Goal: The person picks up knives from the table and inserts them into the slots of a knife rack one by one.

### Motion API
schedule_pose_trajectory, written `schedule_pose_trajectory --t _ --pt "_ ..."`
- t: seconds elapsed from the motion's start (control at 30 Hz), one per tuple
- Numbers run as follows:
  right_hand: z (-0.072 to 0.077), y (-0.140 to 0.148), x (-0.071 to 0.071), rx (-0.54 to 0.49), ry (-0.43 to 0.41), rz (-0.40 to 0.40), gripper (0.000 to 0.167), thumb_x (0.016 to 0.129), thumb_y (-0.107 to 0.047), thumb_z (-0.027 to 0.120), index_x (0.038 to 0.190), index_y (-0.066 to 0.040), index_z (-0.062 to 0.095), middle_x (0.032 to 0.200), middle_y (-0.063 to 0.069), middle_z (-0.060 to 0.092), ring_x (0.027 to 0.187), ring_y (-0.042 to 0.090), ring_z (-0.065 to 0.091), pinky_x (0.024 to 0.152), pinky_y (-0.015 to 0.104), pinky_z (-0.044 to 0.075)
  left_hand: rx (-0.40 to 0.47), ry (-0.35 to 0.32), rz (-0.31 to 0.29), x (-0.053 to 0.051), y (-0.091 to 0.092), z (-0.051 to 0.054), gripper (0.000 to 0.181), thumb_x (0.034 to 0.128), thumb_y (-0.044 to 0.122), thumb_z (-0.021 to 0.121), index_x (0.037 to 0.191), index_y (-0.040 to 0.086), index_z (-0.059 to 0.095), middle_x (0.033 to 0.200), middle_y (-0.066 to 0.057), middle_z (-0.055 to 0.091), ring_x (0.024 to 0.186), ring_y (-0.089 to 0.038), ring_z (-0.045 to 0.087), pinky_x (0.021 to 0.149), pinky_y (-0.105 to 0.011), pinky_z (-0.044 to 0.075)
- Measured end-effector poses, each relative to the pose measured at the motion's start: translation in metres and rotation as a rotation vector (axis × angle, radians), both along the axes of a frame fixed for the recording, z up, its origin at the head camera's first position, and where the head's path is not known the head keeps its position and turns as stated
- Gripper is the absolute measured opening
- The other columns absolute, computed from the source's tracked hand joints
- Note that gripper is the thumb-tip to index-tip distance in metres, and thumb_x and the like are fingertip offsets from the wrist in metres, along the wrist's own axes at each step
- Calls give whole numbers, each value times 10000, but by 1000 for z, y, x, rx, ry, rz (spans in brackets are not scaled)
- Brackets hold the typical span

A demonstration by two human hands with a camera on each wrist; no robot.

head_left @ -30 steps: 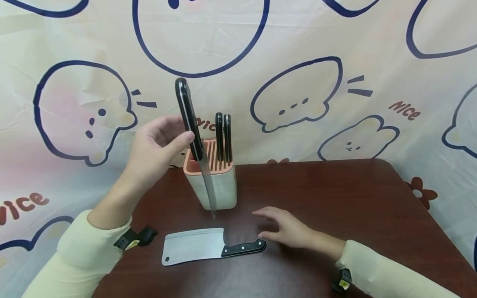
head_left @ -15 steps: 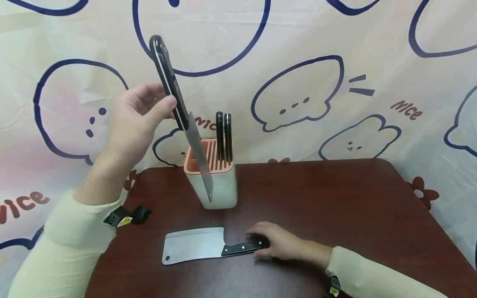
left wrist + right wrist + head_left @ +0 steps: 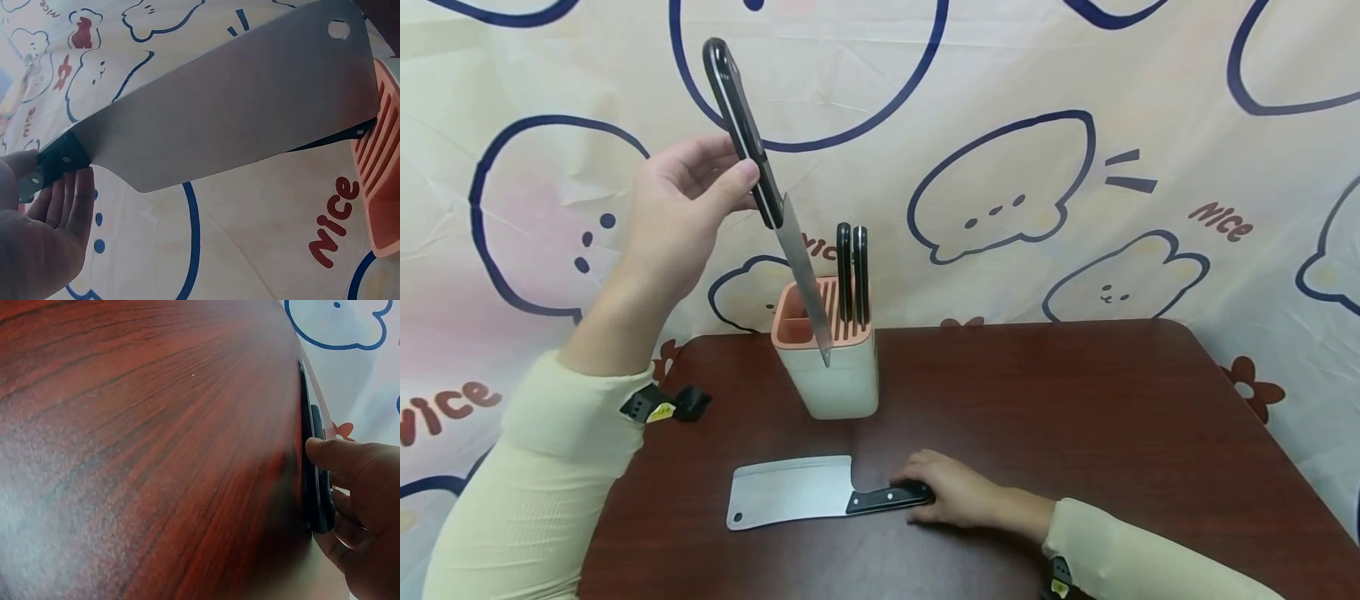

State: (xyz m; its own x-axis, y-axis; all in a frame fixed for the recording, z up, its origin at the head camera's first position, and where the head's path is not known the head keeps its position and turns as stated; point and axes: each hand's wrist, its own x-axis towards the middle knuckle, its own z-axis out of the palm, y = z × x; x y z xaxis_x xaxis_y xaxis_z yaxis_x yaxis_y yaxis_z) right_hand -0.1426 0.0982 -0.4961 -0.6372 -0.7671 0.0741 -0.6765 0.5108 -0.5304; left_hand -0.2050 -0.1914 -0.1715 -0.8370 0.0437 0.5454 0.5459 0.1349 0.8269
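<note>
My left hand (image 3: 681, 204) pinches the black handle of a knife (image 3: 801, 262), its blade slanting down with the tip in front of the knife block's (image 3: 842, 383) top edge. In the left wrist view that knife's broad blade (image 3: 237, 100) fills the middle, and the hand (image 3: 50, 231) holds its handle at the left. A cleaver (image 3: 793, 492) lies flat on the table, blade to the left. My right hand (image 3: 958, 492) grips the end of its black handle; in the right wrist view, thumb and fingers of the hand (image 3: 369, 500) are around the handle (image 3: 319, 494).
Two black-handled knives (image 3: 852, 271) stand in the slots of the block, which has an orange top and pale sides. The dark brown table (image 3: 1075, 400) reaches back to a patterned cloth (image 3: 1000, 75) hanging behind it.
My left hand has risen and moved left with its knife, lifting the tip from near the table to the block's rim. My right hand has moved left and taken hold of the cleaver's handle.
</note>
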Motion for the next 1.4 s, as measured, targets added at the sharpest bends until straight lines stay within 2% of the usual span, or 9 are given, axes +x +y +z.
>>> schedule_pose_trajectory --t 0.37,0.63,0.83,1.1,1.4 --pt "-1 -1 0 13 20 12 397 852 -205 827 1226 -127 720 1104 -73 641 1039 57 558 919 240 502 37 -25 -9 -13 1 0 301 972 103 691 1258 12 670 1150 -109 684 1025 -227 659 902 -234 557" --pt "-2 -2 0 21 32 16 394 850 -226 836 1217 -139 726 1087 -84 640 1028 45 551 907 227 499 -7 -68 45 -21 1 -3 327 974 140 696 1283 39 662 1191 -104 675 1042 -205 662 945 -249 544" --pt "-5 -3 -1 28 60 15 420 838 -277 854 1216 -143 729 1064 -92 640 998 33 544 885 209 493 -30 -76 37 -26 2 -4 309 987 133 676 1282 42 658 1155 -74 673 1042 -208 655 979 -274 532" --pt "-7 -5 -2 46 92 9 362 853 -251 837 1185 -147 736 1016 -107 622 949 18 524 835 184 484 -51 -94 34 -29 4 -7 330 997 141 661 1309 37 638 1188 -98 674 1044 -199 664 1027 -305 507" --pt "-8 -8 0 31 106 -5 313 849 -236 839 1134 -148 745 993 -113 616 944 20 530 831 190 492 -190 -108 99 -35 7 -17 385 1017 226 637 1375 85 610 1280 -94 669 1073 -147 678 1111 -350 443"
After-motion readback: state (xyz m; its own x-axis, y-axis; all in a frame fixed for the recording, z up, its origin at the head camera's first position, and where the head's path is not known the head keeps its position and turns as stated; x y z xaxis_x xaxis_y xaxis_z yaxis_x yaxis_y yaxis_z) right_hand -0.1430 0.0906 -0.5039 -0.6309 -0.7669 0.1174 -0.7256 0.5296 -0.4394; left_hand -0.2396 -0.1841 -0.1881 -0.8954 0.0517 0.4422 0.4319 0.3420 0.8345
